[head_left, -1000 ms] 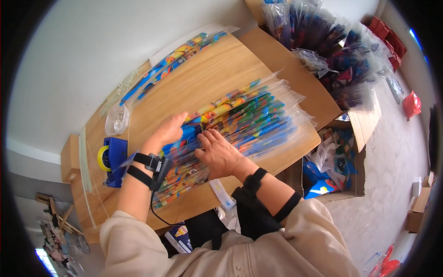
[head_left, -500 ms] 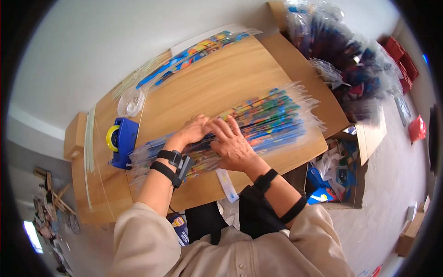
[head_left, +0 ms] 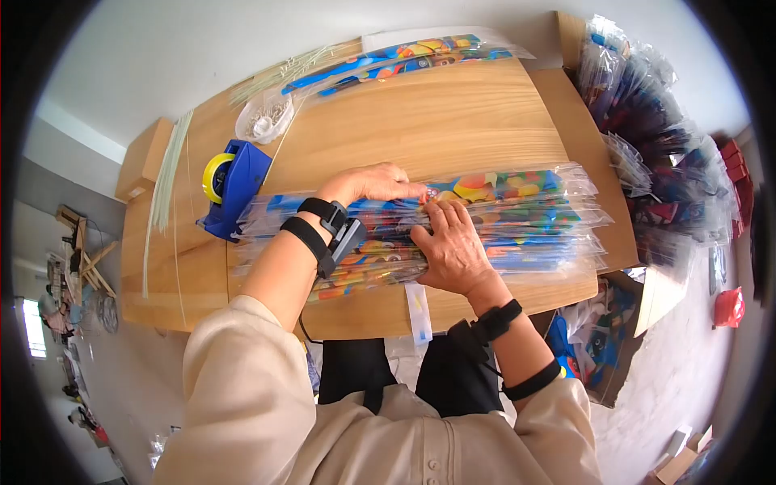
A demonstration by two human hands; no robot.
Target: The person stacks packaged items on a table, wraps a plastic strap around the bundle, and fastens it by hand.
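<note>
A wide pile of long, clear plastic packets (head_left: 517, 214) with bright folded printed material inside lies across the front of the table. My left hand (head_left: 373, 184) reaches over the far side of the pile, its fingers curled on the upper packets. Close beside it, my right hand (head_left: 454, 249) presses down from the near side, fingers and thumb bent around packets at the middle of the pile. The fingertips of both hands nearly meet. What lies under the palms is hidden.
Left of the pile stands a blue tape dispenser (head_left: 242, 182) with yellow tape. Behind it are a clear tub (head_left: 265, 120) and thin pale sticks (head_left: 171, 174). More packets (head_left: 420, 61) lie at the table's back. Filled bags (head_left: 655, 137) and an open carton (head_left: 618, 339) are at right.
The view has swung, shifting the table up and to the right in the picture. My hands stay on the pile, the right one now bent more closely around the packets.
</note>
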